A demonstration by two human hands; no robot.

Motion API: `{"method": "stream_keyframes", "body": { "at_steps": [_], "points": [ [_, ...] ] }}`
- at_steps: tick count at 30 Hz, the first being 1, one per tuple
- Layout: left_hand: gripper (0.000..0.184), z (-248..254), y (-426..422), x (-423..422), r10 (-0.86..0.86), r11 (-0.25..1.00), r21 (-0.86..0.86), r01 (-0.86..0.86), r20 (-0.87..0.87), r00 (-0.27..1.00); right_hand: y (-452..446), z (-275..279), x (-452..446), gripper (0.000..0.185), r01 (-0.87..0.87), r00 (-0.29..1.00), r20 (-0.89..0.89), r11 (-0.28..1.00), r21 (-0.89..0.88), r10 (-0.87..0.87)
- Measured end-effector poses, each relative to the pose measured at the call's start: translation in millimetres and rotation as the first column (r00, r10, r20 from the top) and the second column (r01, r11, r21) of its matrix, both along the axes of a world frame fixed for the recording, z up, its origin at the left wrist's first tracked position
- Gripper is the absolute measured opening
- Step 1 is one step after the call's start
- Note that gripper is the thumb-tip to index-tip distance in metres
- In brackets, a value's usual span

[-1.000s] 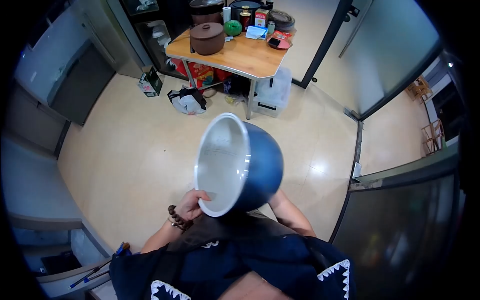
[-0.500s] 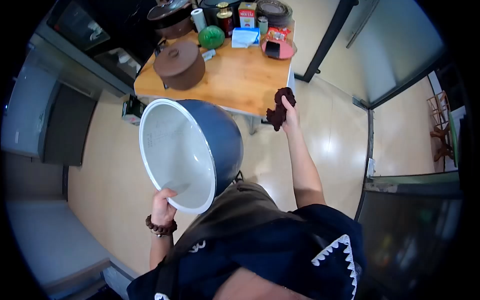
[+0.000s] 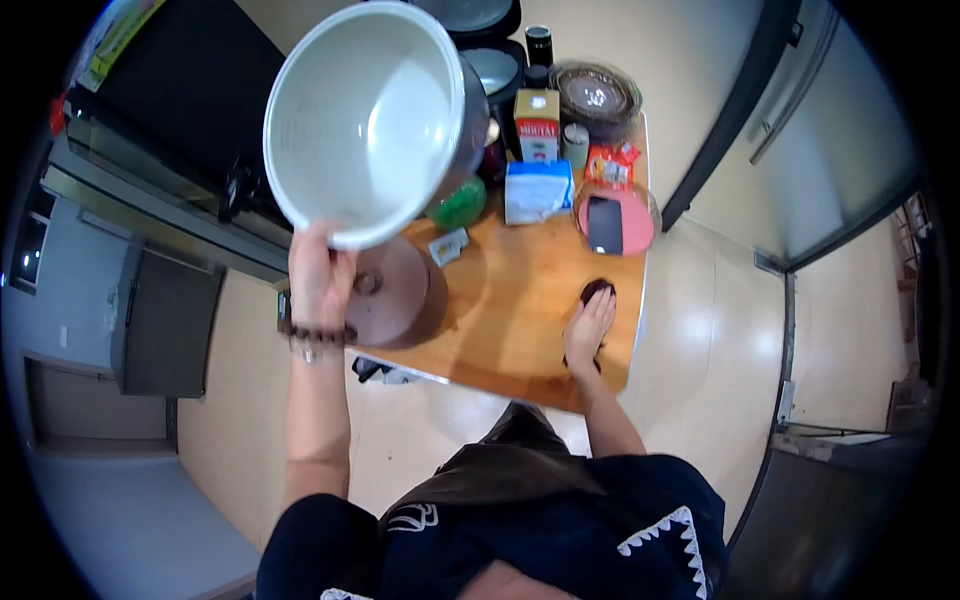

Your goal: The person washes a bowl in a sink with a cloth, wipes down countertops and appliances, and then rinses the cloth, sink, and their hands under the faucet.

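Observation:
Raised over the table's left part is a large pot (image 3: 365, 130), white inside and blue outside, its opening tilted toward me. My left hand (image 3: 322, 275) grips its lower rim. Below and behind that hand stands the brown lidded pot (image 3: 400, 300). My right hand (image 3: 590, 328) presses a dark brown cloth (image 3: 598, 290) on the wooden tabletop (image 3: 510, 320) near the right edge. Above the right hand lies a pink plate (image 3: 634, 230) with a black phone-like object (image 3: 605, 224) on it.
Behind stand a red and gold box (image 3: 537, 125), a blue and white packet (image 3: 537, 190), a green round object (image 3: 460, 203), a small jar (image 3: 575, 145), a red packet (image 3: 612, 165) and stacked dishes (image 3: 597, 93). An open black cooker (image 3: 490, 70) is at the back. Glass doors (image 3: 850, 130) stand right.
I have moved up to the table. The left hand has lifted the large pot upward over it. My right hand, formerly holding the cloth in the air, now has it on the tabletop.

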State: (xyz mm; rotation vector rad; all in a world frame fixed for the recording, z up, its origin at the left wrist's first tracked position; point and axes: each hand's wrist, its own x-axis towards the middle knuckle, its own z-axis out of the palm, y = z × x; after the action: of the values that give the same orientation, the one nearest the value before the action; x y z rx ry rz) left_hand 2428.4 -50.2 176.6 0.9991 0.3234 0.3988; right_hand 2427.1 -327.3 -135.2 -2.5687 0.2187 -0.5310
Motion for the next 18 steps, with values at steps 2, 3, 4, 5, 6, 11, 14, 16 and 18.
{"method": "stream_keyframes", "body": {
  "at_steps": [2,3,4,5,6,11,14,16,18],
  "points": [
    [0.036,15.2,7.6,83.1,-0.008,0.993,0.118,-0.002,0.083,0.997,5.3,1.4,2.6,0.044,-0.014,1.0,0.001,1.0,-0.004,0.014],
    [0.034,16.8,17.6,127.2,-0.082,0.988,0.14,0.072,0.069,0.994,6.0,1.5,3.8,0.043,-0.015,1.0,-0.009,0.999,-0.031,0.015],
    [0.033,14.4,28.4,168.5,-0.158,0.976,0.162,0.147,0.053,0.986,7.0,1.7,4.8,0.043,-0.016,1.0,-0.021,0.998,-0.058,0.015],
    [0.032,12.7,27.2,204.1,-0.106,0.982,0.158,0.101,0.025,0.994,8.1,6.3,6.1,0.043,-0.012,1.0,-0.017,0.999,-0.049,0.012],
    [0.031,10.5,23.5,235.6,-0.054,0.987,0.153,0.053,-0.004,0.999,8.3,14.9,6.2,0.044,-0.018,0.999,-0.049,0.999,-0.044,0.016],
    [0.027,-29.1,26.6,346.0,-0.045,0.992,0.096,0.08,-0.323,0.945,8.8,20.8,7.5,0.044,-0.035,0.991,-0.131,0.998,-0.052,0.028],
    [0.028,-52.0,26.6,378.0,-0.06,0.994,0.063,0.092,-0.386,0.92,9.0,19.8,9.8,0.044,-0.036,0.991,-0.13,0.998,-0.054,0.029],
    [0.03,-66.6,25.2,392.9,-0.028,0.987,0.134,0.091,-0.409,0.912,9.3,19.3,11.7,0.043,-0.035,0.991,-0.128,0.998,-0.054,0.027],
    [0.031,-73.2,20.8,400.5,-0.062,0.977,0.162,0.141,-0.417,0.907,8.1,19.9,9.6,0.043,-0.02,0.989,-0.145,0.998,-0.06,0.011]
  ]
}}
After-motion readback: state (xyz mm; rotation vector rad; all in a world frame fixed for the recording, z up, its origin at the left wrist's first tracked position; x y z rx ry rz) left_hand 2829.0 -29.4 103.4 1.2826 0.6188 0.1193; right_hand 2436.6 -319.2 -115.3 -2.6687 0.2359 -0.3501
